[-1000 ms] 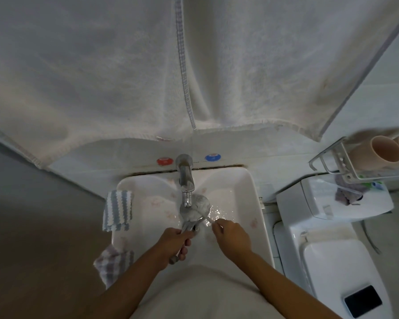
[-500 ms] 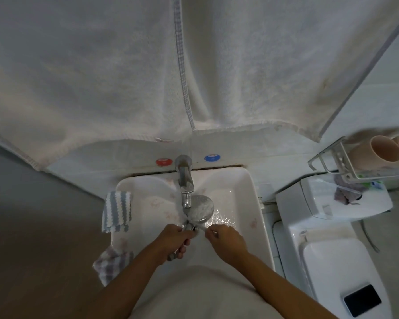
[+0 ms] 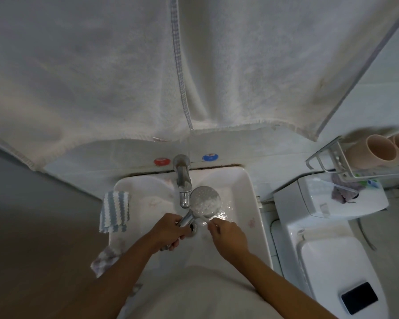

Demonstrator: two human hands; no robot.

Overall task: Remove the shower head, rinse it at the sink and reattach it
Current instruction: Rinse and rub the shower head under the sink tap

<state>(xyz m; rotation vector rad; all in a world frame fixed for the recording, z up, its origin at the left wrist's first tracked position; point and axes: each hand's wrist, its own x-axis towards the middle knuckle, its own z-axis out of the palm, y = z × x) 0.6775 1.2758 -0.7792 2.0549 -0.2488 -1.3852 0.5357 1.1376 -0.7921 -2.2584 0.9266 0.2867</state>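
Head view: the left hand (image 3: 171,229) is gripping the shower head (image 3: 205,202) by its handle, tilting its face up beside the tap (image 3: 183,178) over the sink (image 3: 247,194), probably for rinsing. The right hand (image 3: 226,236) is curling by its lower rim; I cannot tell whether it is pinching anything.

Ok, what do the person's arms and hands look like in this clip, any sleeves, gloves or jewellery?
Both forearms are bare from the bottom edge of the frame to the wrist, with no sleeve in view. The left hand and right hand wear no gloves, and no watch, bracelet or ring shows. The light is dim, so small details could be missed. A pale garment covers the torso between the arms.
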